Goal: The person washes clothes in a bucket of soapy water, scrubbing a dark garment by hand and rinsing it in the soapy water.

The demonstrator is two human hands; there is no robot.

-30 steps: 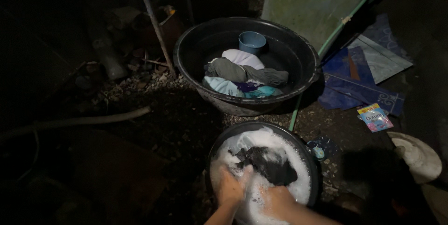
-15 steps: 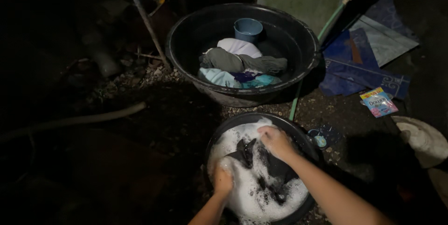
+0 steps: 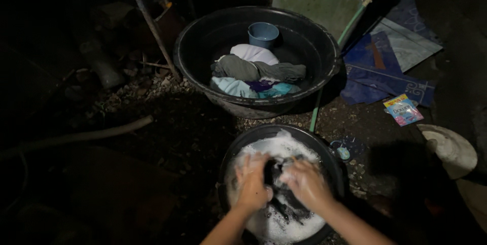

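While bunching the dark soaked cloth (image 3: pixel 278 184) between them, both now closing on it from either side, where half a second ago reaching apart: left hand (image 3: pixel 252 185) and right hand (image 3: pixel 306 184) curled tight, rubbing it together in the small round black basin (image 3: pixel 332 161) of white suds. Just beyond the knuckles, sitting on dark stony ground (image 3: pixel 167 123), a large black plastic tub (image 3: pixel 198 72) holding wrung clothes (image 3: pixel 253 75) and a blue cup (image 3: pixel 263 34). Off past the right hand, lying flat, a small colourful sachet (image 3: pixel 403 110).
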